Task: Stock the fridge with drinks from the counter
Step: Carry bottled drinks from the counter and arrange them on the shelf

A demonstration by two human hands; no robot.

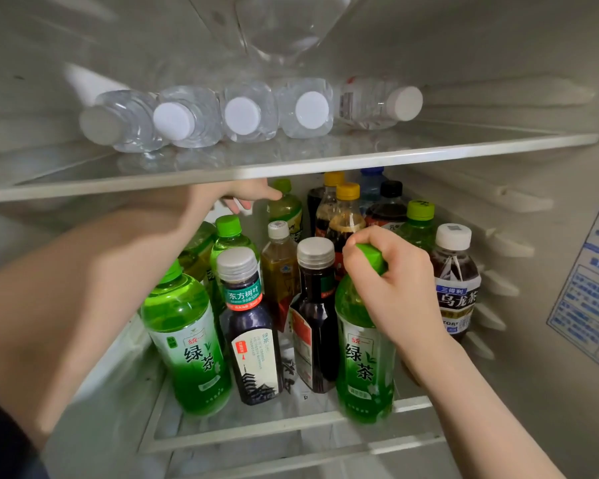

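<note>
My right hand [391, 281] grips the green cap and neck of a green tea bottle [363, 361] that stands at the front right of the lower fridge shelf [284, 426]. My left hand [242, 198] reaches deep under the upper shelf, its fingers extended, the thumb by the neck of a yellow-green bottle [286, 205] at the back. Whether it touches that bottle is unclear. Another green tea bottle [187, 340] stands at the front left, with two dark tea bottles [253, 326] between them.
Several water bottles [242, 112] lie on their sides on the upper glass shelf [291, 167]. Cola bottles [343, 216] and other drinks crowd the back of the lower shelf. An oolong tea bottle [455, 281] stands at the right, near the ribbed fridge wall [533, 236].
</note>
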